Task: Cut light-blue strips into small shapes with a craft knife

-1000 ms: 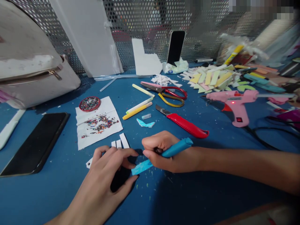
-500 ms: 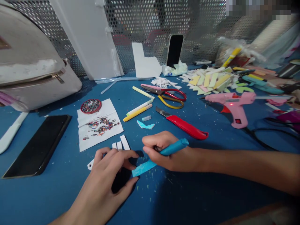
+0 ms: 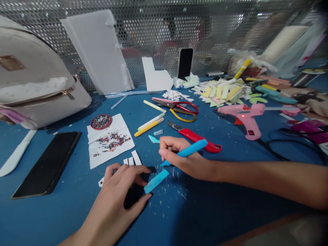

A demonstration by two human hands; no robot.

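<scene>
My right hand is closed round a blue felt-tip pen, held like a writing tool with its tip low to the left. The tip is a little above the far end of a small blue-coloured strip lying on the table. My left hand pins the strip's near end between the thumb and another fingertip, its palm arched over the tabletop. Just beyond the left fingers lie several white strips, partly covered by that hand. A blue scrap sits behind my right hand.
A red utility knife with its blade out, scissors and several coloured pens lie ahead. To the right is a pink glue gun with a lit light. Beads on paper, a dark phone and a backpack are left.
My right hand has lifted the pen up and away from the strip, baring its far end. The left hand keeps its hold. The whole view has tilted slightly upward.
</scene>
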